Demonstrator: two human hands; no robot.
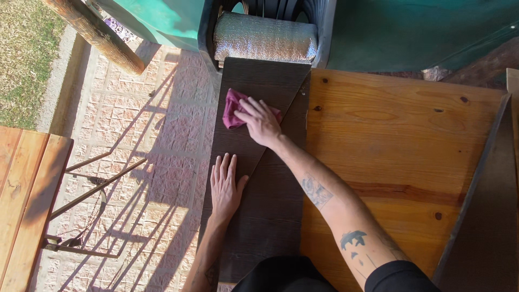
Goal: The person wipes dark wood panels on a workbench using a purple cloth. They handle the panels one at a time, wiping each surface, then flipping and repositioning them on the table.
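Note:
A long dark brown board (267,216) lies along the left edge of a varnished wooden table (400,140). My right hand (260,120) presses a crumpled magenta cloth (231,107) onto the far part of the board, fingers spread over it. My left hand (225,185) lies flat, palm down, on the board's near left side, fingers together and holding nothing.
A silver foil-covered roll (264,39) sits on a dark chair beyond the board. Another dark board (481,216) leans at the table's right. A wooden bench (24,194) stands at left over paving tiles (146,135). A log post (94,32) slants at the top left.

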